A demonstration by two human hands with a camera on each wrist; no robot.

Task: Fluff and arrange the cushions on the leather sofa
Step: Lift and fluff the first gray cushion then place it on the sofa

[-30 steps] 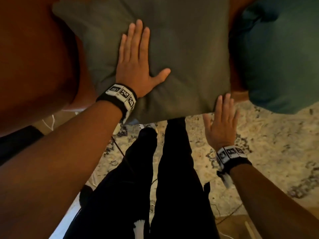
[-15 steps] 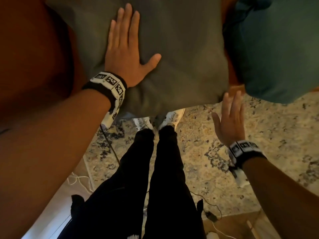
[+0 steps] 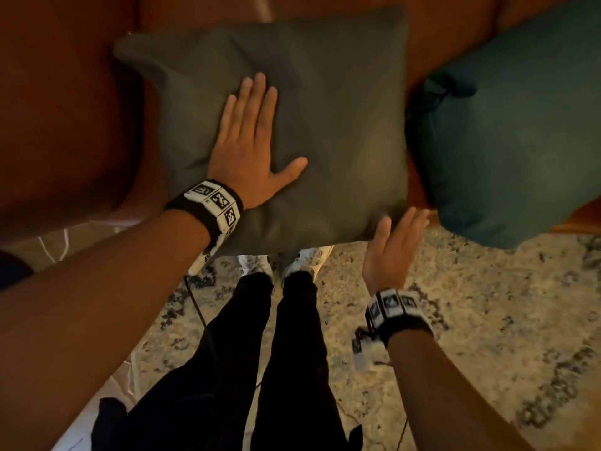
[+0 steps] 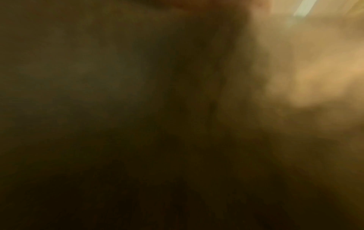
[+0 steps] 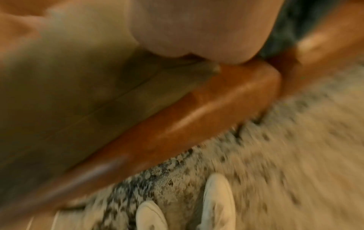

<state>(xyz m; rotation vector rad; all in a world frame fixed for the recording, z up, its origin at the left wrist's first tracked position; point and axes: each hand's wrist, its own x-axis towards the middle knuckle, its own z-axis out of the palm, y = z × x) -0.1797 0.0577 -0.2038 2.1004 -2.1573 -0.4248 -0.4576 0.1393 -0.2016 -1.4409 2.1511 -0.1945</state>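
Observation:
A dark olive cushion [image 3: 325,125] lies on the brown leather sofa [image 3: 65,109], overhanging its front edge. My left hand [image 3: 250,141] lies flat on the cushion's left half, fingers straight, thumb spread. My right hand [image 3: 393,245] is flat with straight fingers against the cushion's lower right corner. A teal cushion [image 3: 507,125] rests on the sofa to the right. In the right wrist view the olive cushion [image 5: 69,93] sits on the sofa's front edge [image 5: 197,112], with my palm [image 5: 197,28] blurred above. The left wrist view is dark and blurred.
A beige patterned rug [image 3: 487,320] covers the floor in front of the sofa. My legs in black trousers [image 3: 260,353] and white shoes [image 3: 309,258] stand close to the sofa front. Thin cables [image 3: 195,297] run over the rug.
The right hand has moved up from the rug side to the olive cushion's lower right corner. The left hand stays flat on the cushion. The view has shifted, showing more of the cushion.

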